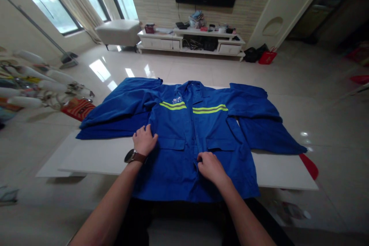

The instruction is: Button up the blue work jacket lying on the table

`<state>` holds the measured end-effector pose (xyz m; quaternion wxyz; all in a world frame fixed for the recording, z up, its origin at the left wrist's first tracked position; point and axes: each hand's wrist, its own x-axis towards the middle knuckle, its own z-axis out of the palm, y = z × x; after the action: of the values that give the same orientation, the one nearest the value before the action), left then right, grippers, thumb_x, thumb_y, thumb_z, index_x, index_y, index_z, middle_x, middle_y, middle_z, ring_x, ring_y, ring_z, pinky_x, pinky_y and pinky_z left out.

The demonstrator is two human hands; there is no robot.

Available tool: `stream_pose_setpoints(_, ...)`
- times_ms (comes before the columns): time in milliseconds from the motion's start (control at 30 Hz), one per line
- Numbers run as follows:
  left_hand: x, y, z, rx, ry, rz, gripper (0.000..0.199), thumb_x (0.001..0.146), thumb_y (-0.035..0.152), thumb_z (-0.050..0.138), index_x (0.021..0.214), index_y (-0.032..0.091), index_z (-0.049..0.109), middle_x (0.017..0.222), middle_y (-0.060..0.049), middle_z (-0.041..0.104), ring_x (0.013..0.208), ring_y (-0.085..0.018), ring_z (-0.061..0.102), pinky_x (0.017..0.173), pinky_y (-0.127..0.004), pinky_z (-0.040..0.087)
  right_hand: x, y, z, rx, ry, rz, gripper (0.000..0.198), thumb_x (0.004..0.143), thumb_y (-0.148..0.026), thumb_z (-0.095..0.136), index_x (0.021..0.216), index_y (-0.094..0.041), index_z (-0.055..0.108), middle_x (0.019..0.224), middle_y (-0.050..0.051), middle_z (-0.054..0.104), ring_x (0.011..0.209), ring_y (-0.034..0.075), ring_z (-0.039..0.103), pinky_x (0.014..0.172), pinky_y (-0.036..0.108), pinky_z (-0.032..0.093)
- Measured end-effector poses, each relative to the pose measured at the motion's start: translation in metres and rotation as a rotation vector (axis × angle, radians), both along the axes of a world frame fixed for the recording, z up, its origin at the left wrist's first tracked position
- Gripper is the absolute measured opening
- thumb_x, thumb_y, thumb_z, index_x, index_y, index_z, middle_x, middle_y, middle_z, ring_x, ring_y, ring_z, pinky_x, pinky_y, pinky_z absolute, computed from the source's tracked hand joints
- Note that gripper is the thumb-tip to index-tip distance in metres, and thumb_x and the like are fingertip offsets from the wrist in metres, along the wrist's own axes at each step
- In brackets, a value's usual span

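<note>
A blue work jacket (173,161) lies spread front up on a white table, with yellow-green reflective stripes across the chest and a white print on one side. Both sleeves stretch outward. My left hand (145,139), with a watch at its wrist, rests on the jacket's left side near a pocket flap, its fingers apart. Near the right pocket flap, my right hand (211,166) has its fingers curled on the front opening edge of the jacket. Its fingertips are partly hidden.
The white table (95,155) shows on both sides of the jacket, and a red seat (309,167) sticks out at its right. Farther off stand a white TV cabinet (161,43) and a white bench (119,30). White rollers (27,71) are at the left.
</note>
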<state>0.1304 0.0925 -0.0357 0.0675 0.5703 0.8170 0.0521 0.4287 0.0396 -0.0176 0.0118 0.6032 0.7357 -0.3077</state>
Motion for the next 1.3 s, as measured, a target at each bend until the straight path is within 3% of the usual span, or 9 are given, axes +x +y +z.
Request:
stream_pose_setpoints(100, 0.048, -0.017, 0.009, 0.052, -0.165, -0.244, 0.034, 0.093, 0.032, 0.056, 0.122, 0.017, 0.064, 0.123, -0.014, 0.064, 0.116, -0.031, 0.058, 0.097, -0.042, 0.049, 0.003, 0.004, 0.007, 0.024, 0.03, -0.081, 0.03, 0.079, -0.011, 0.056, 0.098, -0.022, 0.076, 0.104, 0.008, 0.074, 0.104, 0.025, 0.066, 0.086, 0.03, 0.042)
stream_pose_setpoints(233, 0.098, -0.046, -0.003, -0.147, -0.508, -0.457, 0.018, 0.089, 0.023, 0.063, 0.106, 0.018, 0.065, 0.108, -0.006, 0.068, 0.099, -0.021, 0.064, 0.088, -0.03, 0.049, 0.01, 0.01, 0.007, 0.06, 0.023, -0.125, 0.027, 0.076, -0.011, 0.059, 0.095, -0.023, 0.074, 0.098, 0.005, 0.074, 0.097, 0.023, 0.066, 0.082, 0.029, 0.04)
stream_pose_setpoints(367, 0.123, -0.065, -0.027, -0.227, -0.496, -0.566, 0.023, 0.09, 0.026, 0.066, 0.111, 0.017, 0.064, 0.113, -0.008, 0.066, 0.103, -0.022, 0.063, 0.087, -0.032, 0.048, 0.013, 0.011, 0.002, 0.06, 0.07, -0.111, 0.026, 0.074, -0.009, 0.06, 0.094, -0.02, 0.073, 0.094, 0.005, 0.072, 0.091, 0.019, 0.064, 0.081, 0.027, 0.039)
stream_pose_setpoints(500, 0.138, -0.065, -0.046, -0.222, -0.437, -0.595, 0.014, 0.09, 0.023, 0.063, 0.103, 0.017, 0.062, 0.109, -0.008, 0.064, 0.099, -0.023, 0.062, 0.084, -0.033, 0.048, 0.012, 0.009, -0.001, 0.076, 0.102, -0.103, 0.027, 0.075, -0.008, 0.06, 0.097, -0.019, 0.072, 0.095, 0.005, 0.07, 0.093, 0.019, 0.062, 0.082, 0.026, 0.039)
stream_pose_setpoints(700, 0.148, -0.059, -0.052, -0.201, -0.479, -0.61, 0.01, 0.091, 0.016, 0.055, 0.1, 0.017, 0.06, 0.107, -0.008, 0.065, 0.098, -0.022, 0.062, 0.087, -0.032, 0.047, 0.014, 0.011, 0.0, 0.106, 0.111, -0.091, 0.025, 0.079, -0.008, 0.06, 0.099, -0.016, 0.072, 0.104, 0.007, 0.069, 0.102, 0.02, 0.061, 0.089, 0.027, 0.039)
stream_pose_setpoints(833, 0.148, -0.061, -0.035, -0.15, -0.517, -0.587, 0.015, 0.091, 0.011, 0.049, 0.1, 0.017, 0.06, 0.106, -0.009, 0.067, 0.097, -0.021, 0.063, 0.086, -0.031, 0.045, 0.012, 0.012, 0.003, 0.095, 0.195, -0.101, 0.024, 0.079, -0.009, 0.058, 0.095, -0.016, 0.074, 0.1, 0.007, 0.071, 0.097, 0.019, 0.063, 0.087, 0.026, 0.04)
stream_pose_setpoints(967, 0.145, -0.064, -0.012, -0.144, -0.584, -0.552, 0.014, 0.089, 0.01, 0.049, 0.087, 0.017, 0.062, 0.089, -0.006, 0.068, 0.081, -0.018, 0.061, 0.072, -0.028, 0.04, 0.009, 0.011, 0.007, 0.04, 0.229, -0.111, 0.021, 0.076, -0.01, 0.06, 0.09, -0.017, 0.074, 0.088, 0.004, 0.072, 0.082, 0.016, 0.062, 0.075, 0.024, 0.04)
stream_pose_setpoints(1200, 0.126, -0.07, 0.004, -0.449, -0.842, -0.635, 0.017, 0.074, 0.002, 0.053, 0.069, 0.015, 0.064, 0.072, -0.001, 0.07, 0.07, -0.014, 0.063, 0.066, -0.023, 0.04, 0.006, 0.003, 0.014, -0.144, 0.24, -0.002, 0.013, 0.069, -0.012, 0.065, 0.075, -0.017, 0.075, 0.07, 0.002, 0.068, 0.071, 0.015, 0.06, 0.065, 0.022, 0.038)
stream_pose_setpoints(1300, 0.121, -0.076, 0.005, -0.404, -0.811, -0.597, 0.016, 0.074, 0.005, 0.055, 0.069, 0.016, 0.065, 0.072, -0.001, 0.07, 0.071, -0.015, 0.064, 0.065, -0.024, 0.039, 0.003, 0.002, 0.014, -0.142, 0.275, 0.028, 0.016, 0.068, -0.011, 0.064, 0.077, -0.017, 0.077, 0.07, 0.001, 0.068, 0.069, 0.014, 0.059, 0.065, 0.022, 0.038)
